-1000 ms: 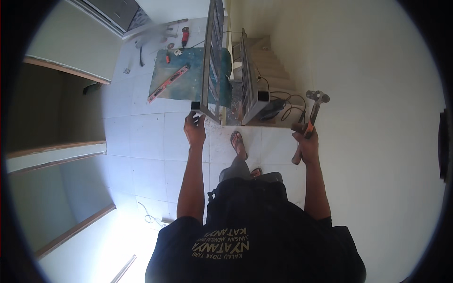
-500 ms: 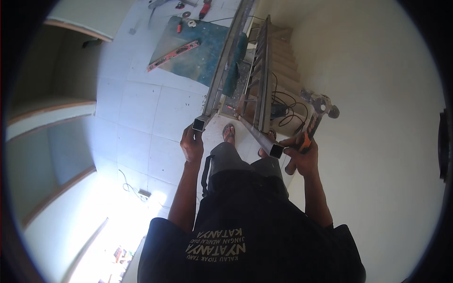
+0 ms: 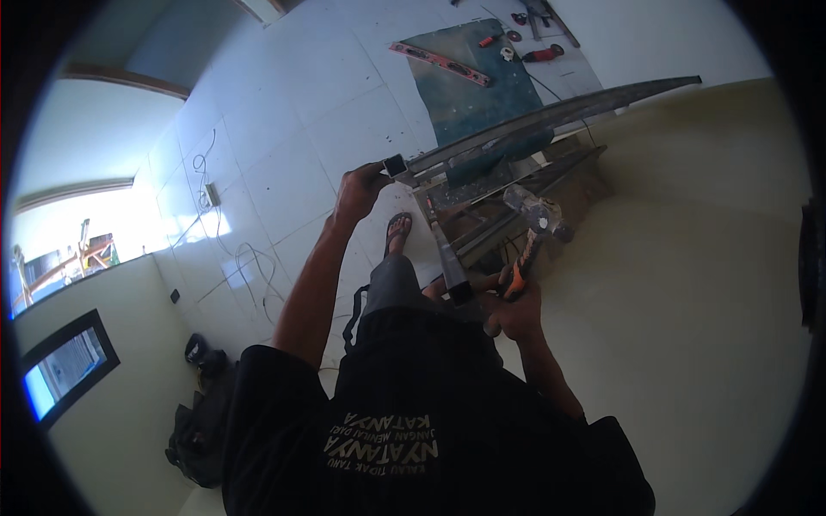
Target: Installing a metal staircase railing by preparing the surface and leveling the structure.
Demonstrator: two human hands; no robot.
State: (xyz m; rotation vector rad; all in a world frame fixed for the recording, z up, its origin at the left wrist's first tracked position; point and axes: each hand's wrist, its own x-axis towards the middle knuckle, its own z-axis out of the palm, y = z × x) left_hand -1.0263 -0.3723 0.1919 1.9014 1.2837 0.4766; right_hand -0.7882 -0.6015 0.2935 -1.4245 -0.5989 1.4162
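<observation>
My left hand [image 3: 357, 196] is closed around the open end of a long square metal tube [image 3: 551, 125], which runs off to the far right. That tube is part of a grey metal frame, joined at the near end by a crosspiece. My right hand [image 3: 514, 311] grips a hammer [image 3: 523, 258] with an orange and black handle; its worn, pale-spattered head points up and away. Beside the right fingers is the open end of a second square tube [image 3: 451, 267]. Whether those fingers also hold this tube, I cannot tell.
A teal sheet [image 3: 439, 107] lies on the white tiles, with a red spirit level [image 3: 439, 64] across it. Beyond are a red power tool [image 3: 544, 54] and a disc [image 3: 514, 36]. Cables [image 3: 254, 271] trail on the left floor. A pale wall [image 3: 671, 301] borders the right.
The whole view has swung round, so the frame now slants to the far right rather than straight ahead. Both hands keep their places at the frame's near end, the hammer still in the right.
</observation>
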